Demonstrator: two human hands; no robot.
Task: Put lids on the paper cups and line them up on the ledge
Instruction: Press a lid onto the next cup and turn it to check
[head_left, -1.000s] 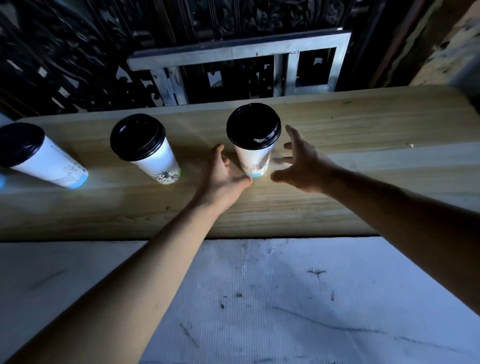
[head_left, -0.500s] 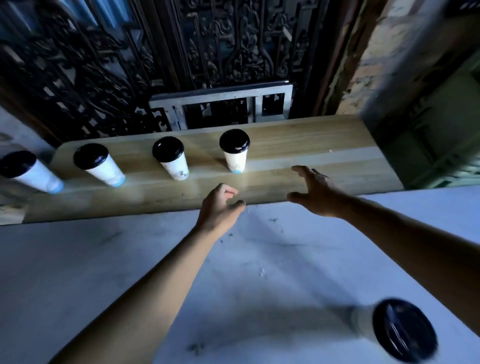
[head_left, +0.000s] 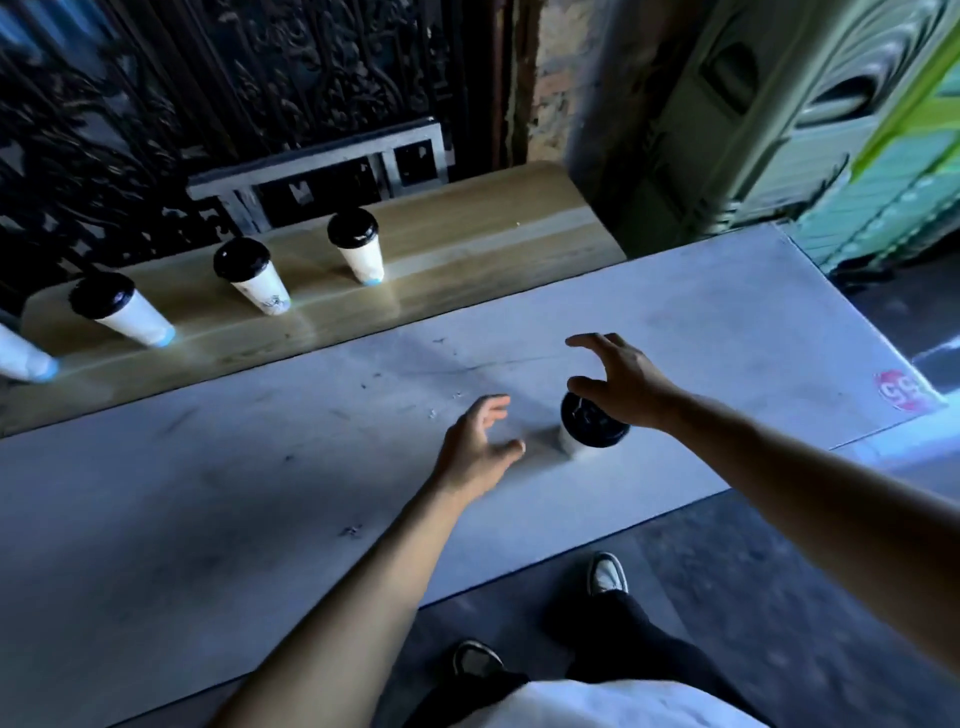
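Three lidded cups are standing in a row on the wooden ledge, far left of the lone lidded cup; a fourth is cut off at the frame edge. That lone cup is sitting on the grey worktop. Left hand is hovering just left of it, fingers spread, holding nothing. Right hand is hanging over its lid, fingers spread, gripping nothing.

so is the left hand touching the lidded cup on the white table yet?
Apart. The head view shows bare white table between the left hand, fingers spread, and the lidded cup.
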